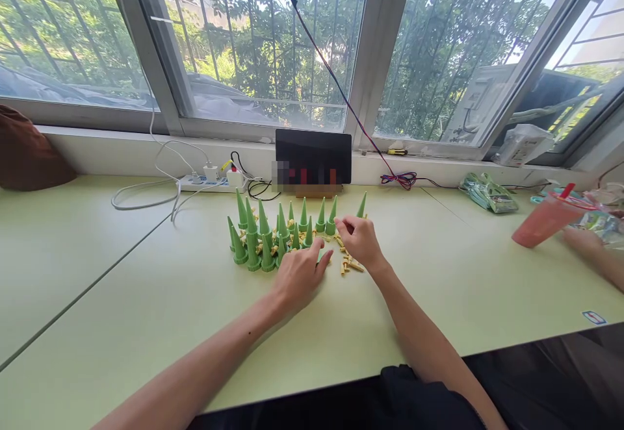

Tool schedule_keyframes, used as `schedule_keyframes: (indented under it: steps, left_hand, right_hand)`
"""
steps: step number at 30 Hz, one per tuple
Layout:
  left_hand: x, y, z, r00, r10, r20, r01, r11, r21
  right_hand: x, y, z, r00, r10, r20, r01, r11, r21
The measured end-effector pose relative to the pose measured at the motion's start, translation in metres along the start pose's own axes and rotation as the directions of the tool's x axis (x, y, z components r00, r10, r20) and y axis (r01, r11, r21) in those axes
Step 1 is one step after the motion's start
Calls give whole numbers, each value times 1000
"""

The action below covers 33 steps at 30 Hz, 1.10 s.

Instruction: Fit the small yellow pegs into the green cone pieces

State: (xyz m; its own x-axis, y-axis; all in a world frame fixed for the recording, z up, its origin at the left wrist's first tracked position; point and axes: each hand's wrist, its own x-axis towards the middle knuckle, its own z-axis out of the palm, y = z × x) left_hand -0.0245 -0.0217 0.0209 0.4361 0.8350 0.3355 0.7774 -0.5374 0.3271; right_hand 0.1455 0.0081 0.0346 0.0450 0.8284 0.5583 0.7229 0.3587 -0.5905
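Observation:
Several upright green cones [266, 235] stand in a cluster on the pale green table [146, 287], with small yellow pieces [351, 264] scattered among and beside them. My left hand [301, 273] rests at the cluster's right front edge, fingers curled over a green cone I can barely see. My right hand [359, 238] sits just right of it, fingertips pinched together over the yellow pieces; what they hold is too small to make out. A single cone [361, 205] stands behind my right hand.
A dark tablet [313, 157] leans on a wooden stand by the window sill. A power strip [212, 183] with white cables lies to its left. Another person's hand [587, 241] holds a red cup [543, 222] at the right, near plastic bags [490, 193].

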Motion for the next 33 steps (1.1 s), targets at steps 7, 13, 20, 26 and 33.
schedule_keyframes:
  steps: [7,13,20,26,33]
  left_hand:
    - [-14,6,21,898,413,154,-393,909,-141]
    - [-14,6,22,880,440,180,-427,898,-110]
    - [-15,7,20,882,443,161,-431,896,-109]
    - [-15,7,19,881,448,153,-425,891,-162]
    - [-15,6,21,876,456,156,-438,888,-138]
  right_hand:
    - [1,6,0,992,61,112,-55,997,-51]
    - [0,9,1,972,84,218,-69,995,-76]
    - [-1,11,-2,924,125,362,-63,982,-178]
    - [-1,12,-8,852,206,481,-72,956,-283]
    - [0,13,-12,789,235,568,-75,954,-290]
